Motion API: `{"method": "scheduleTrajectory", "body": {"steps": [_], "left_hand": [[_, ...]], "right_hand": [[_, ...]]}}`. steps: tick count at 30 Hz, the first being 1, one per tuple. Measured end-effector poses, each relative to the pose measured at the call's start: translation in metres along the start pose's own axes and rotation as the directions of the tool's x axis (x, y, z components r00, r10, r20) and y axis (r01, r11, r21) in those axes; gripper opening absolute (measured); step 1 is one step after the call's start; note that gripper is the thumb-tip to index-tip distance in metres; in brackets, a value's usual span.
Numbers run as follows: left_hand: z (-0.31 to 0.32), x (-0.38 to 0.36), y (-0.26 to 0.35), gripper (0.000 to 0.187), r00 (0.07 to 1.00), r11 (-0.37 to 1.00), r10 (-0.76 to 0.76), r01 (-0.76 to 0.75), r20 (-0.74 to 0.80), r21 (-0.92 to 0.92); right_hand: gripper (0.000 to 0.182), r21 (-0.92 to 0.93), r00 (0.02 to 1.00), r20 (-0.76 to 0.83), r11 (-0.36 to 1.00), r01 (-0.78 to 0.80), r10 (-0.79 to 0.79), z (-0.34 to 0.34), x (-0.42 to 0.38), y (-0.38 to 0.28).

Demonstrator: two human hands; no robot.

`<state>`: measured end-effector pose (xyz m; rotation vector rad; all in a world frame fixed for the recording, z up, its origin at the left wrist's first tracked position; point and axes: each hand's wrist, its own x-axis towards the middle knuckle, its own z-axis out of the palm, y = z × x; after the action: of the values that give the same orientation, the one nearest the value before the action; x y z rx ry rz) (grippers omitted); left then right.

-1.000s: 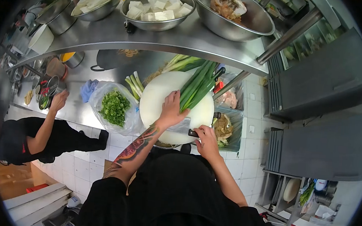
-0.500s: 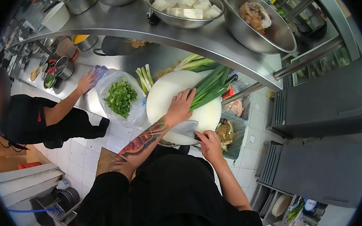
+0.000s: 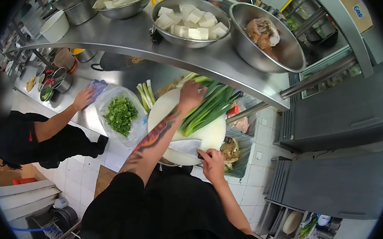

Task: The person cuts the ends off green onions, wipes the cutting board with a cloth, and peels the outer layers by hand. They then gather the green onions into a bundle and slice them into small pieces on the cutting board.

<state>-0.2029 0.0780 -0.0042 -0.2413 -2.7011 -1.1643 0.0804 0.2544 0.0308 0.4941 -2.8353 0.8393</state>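
Observation:
A bunch of green onions [image 3: 207,109] lies on the round white cutting board [image 3: 161,110]. My left hand [image 3: 192,95] is over the far left part of the board, beside the onions, its fingers stretched toward their far ends; whether the fingertips touch them is hard to see. Along the board's near edge rests a cleaver [image 3: 185,145], its broad blade lying flat and pointing left. My right hand [image 3: 213,164] is closed on the cleaver's dark handle. Left of the board, a clear plastic bag [image 3: 142,124] holds chopped green onion [image 3: 120,114].
Above the board, a steel shelf [image 3: 130,39] carries a bowl of tofu [image 3: 194,22] and a bowl with meat [image 3: 263,33]. More onion stalks [image 3: 146,95] lie left of the board. A co-worker's hand [image 3: 85,96] presses a blue cloth [image 3: 98,88]. A lined bin [image 3: 238,156] stands at right.
My left hand has moved away from the near ends of the green onions toward the board's far side. The onions now lie spread nearer on the board. My right hand keeps hold of the cleaver.

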Motion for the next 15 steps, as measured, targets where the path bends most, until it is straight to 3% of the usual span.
{"method": "scheduleTrajectory", "body": {"steps": [2, 3, 5, 6, 12, 14, 15], "left_hand": [[0.063, 0.063, -0.068, 0.066, 0.973, 0.966, -0.134, 0.087, 0.185, 0.245], [0.074, 0.078, -0.082, 0.066, 0.975, 0.968, -0.129, 0.083, 0.183, 0.238], [0.089, 0.094, -0.099, 0.072, 0.922, 0.913, -0.318, 0.234, 0.221, 0.335], [0.087, 0.095, -0.097, 0.072, 0.922, 0.915, -0.313, 0.228, 0.228, 0.334], [0.035, 0.079, -0.043, 0.057, 0.994, 0.941, -0.015, -0.023, 0.111, 0.339], [0.028, 0.07, -0.038, 0.047, 0.984, 0.813, 0.172, -0.162, 0.034, 0.559], [0.028, 0.066, -0.034, 0.047, 0.985, 0.808, 0.167, -0.157, 0.034, 0.568]], "right_hand": [[0.055, 0.01, 1.0, 0.016, 1.0, -0.012, 0.012, -0.001, 0.0, 0.001], [0.056, 0.03, 1.0, 0.014, 0.999, -0.013, 0.012, 0.001, -0.001, 0.004], [0.055, 0.038, 1.0, 0.019, 0.999, -0.007, 0.007, 0.0, -0.002, 0.007], [0.055, 0.048, 1.0, 0.021, 0.999, -0.006, 0.005, 0.0, -0.003, 0.01], [0.055, 0.185, 0.999, 0.024, 0.982, -0.026, 0.022, -0.009, -0.009, 0.018], [0.055, 0.178, 0.999, 0.033, 0.984, -0.007, 0.001, -0.013, -0.008, 0.019], [0.055, 0.122, 0.998, 0.051, 0.992, 0.021, -0.028, -0.015, -0.007, 0.019]]}}
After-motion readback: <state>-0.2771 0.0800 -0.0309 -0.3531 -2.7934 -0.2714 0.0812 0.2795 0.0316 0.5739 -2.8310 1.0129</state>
